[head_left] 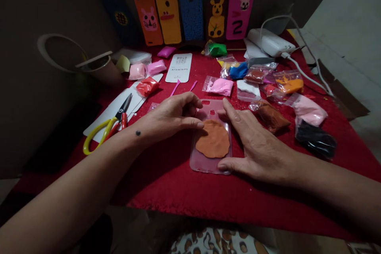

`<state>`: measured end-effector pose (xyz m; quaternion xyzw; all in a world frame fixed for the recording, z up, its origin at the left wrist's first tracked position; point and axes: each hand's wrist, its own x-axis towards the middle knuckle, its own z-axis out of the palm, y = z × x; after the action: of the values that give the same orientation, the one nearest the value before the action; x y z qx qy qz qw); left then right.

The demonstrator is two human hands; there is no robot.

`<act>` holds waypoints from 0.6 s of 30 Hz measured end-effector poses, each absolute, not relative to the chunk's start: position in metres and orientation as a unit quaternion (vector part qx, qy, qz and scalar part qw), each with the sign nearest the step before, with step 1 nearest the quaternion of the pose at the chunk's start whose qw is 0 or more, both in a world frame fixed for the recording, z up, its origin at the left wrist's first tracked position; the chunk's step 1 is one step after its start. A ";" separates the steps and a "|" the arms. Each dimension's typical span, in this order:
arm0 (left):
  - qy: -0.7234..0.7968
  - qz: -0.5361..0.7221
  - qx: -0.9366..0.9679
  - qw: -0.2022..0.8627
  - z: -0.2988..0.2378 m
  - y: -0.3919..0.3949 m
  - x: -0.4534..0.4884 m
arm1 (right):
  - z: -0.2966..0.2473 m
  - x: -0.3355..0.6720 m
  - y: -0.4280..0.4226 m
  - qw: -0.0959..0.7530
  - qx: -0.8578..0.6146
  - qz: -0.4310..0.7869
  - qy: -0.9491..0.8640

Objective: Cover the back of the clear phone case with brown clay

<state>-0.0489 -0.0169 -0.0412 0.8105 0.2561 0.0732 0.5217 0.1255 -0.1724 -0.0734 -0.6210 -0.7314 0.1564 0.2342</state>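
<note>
A clear phone case [205, 163] lies flat on the red cloth in front of me. A flattened patch of brown clay [213, 139] sits on it. My left hand [171, 117] rests at the case's left edge, fingers stretched out, fingertips touching the clay and the case's top. My right hand [253, 143] lies flat along the case's right edge, with the thumb at the lower corner and the forefinger near the top. Neither hand holds anything.
Several small bags of coloured clay [269, 83] lie to the right and behind. Yellow-handled scissors [107, 125] lie on white paper at the left. Decorated phone cases [190, 14] lean against the back wall. A white charger with cable [270, 41] sits back right.
</note>
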 end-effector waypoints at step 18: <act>0.322 0.071 0.869 0.369 -0.047 -0.026 -0.045 | -0.073 0.124 -0.173 0.240 -0.617 0.161 -0.732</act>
<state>-0.0451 -0.0258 -0.0468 0.8689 0.3224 0.0708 0.3689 0.1240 -0.1725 -0.0734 -0.6170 -0.7318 0.1612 0.2404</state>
